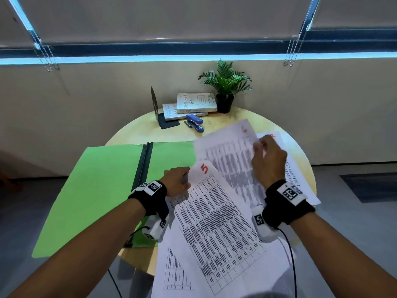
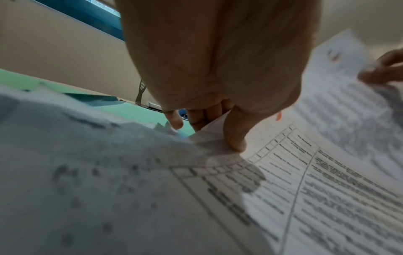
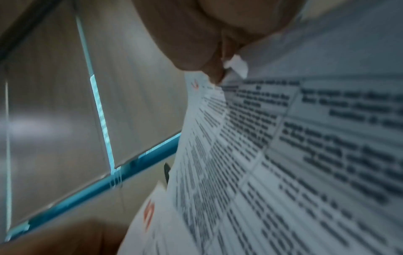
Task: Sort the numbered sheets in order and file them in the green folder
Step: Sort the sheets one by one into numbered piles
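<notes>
Left hand (image 1: 177, 181) pinches white printed sheet marked red 5 (image 1: 214, 222); right hand (image 1: 268, 162) pinches a blurred white sheet (image 1: 227, 155) at 1 o'clock. Open green folder (image 1: 96, 190) at 9 o'clock on round counter (image 1: 137, 125). Check its number, keep corners squared.

You stand at a round table (image 1: 214, 123) with a pale wooden top; behind it runs a beige wall (image 1: 107, 100); above that a window (image 1: 193, 49) shows as a dark band with a bright blue-white strip of light along its sill. Grey roller blinds (image 1: 167, 16) hang low over the glass; their bead chains (image 1: 48, 59) dangle at left and right. At the table's far edge you see a potted fern (image 1: 225, 82), two stacked books (image 1: 191, 105), a dark bookend (image 1: 159, 112) and a blue stapler (image 1: 195, 122); the floor (image 1: 354, 211) is grey, with a darker mat (image 1: 373, 186) at right.
</notes>
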Tool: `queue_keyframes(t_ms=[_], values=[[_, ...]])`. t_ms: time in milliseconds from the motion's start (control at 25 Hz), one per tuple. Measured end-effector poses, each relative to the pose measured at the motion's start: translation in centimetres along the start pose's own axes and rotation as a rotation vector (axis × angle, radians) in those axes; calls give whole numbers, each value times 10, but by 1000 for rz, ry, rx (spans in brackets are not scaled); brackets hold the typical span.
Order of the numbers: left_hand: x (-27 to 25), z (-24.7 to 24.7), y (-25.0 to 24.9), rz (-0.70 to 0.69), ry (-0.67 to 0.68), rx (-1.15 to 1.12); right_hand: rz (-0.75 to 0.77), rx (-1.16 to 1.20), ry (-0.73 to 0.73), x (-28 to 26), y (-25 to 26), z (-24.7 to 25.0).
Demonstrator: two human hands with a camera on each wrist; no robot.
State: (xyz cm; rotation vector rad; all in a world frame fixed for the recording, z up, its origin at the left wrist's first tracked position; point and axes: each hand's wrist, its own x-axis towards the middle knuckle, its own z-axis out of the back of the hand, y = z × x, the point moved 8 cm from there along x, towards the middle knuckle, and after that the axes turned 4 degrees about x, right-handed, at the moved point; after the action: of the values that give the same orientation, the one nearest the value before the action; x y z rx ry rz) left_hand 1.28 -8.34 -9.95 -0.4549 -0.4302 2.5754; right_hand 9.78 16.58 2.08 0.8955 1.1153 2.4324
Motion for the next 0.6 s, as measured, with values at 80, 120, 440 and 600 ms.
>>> queue_keyframes(t_ms=[80,120,440,600], values=[[0,3,0,-19,7,-47,106,142,-198,13,16,35],[0,5,-1,-31,6,-51,150,193,-271,18,25,52],[6,12,-6,-80,87,6,48,537,-321,57,55,116],[7,13,7,-41,78,-295,-111,399,6,43,24,57]])
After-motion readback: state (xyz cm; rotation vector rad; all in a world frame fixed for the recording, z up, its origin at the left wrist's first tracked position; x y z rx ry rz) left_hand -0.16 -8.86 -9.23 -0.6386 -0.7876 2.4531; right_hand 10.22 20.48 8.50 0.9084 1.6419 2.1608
